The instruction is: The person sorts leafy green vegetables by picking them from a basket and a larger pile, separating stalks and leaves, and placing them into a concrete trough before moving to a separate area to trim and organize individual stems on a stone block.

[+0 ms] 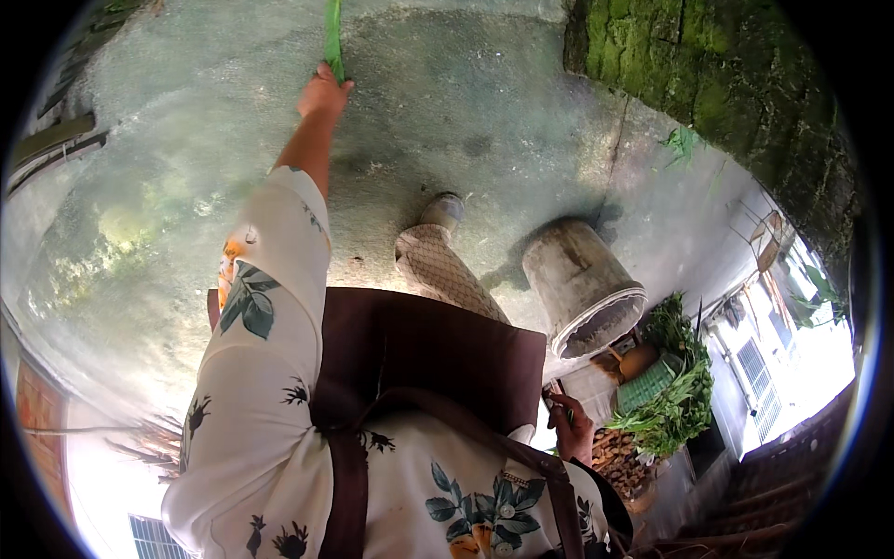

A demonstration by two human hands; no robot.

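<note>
In the head view, the left hand point(323, 91), at the top of the frame left of centre, grips the lower end of a long green leaf point(333, 33), which runs up to the top edge over the concrete floor point(447, 121). The right hand point(575, 431), lower right of centre, has its fingers curled; whether it holds something, I cannot tell. Close by are cut greens point(687, 410) and brown chunks point(622, 466). A worn bucket point(577, 265) lies right of centre, beside a patterned boot point(442, 261). Moss point(708, 65) covers the upper right.
</note>
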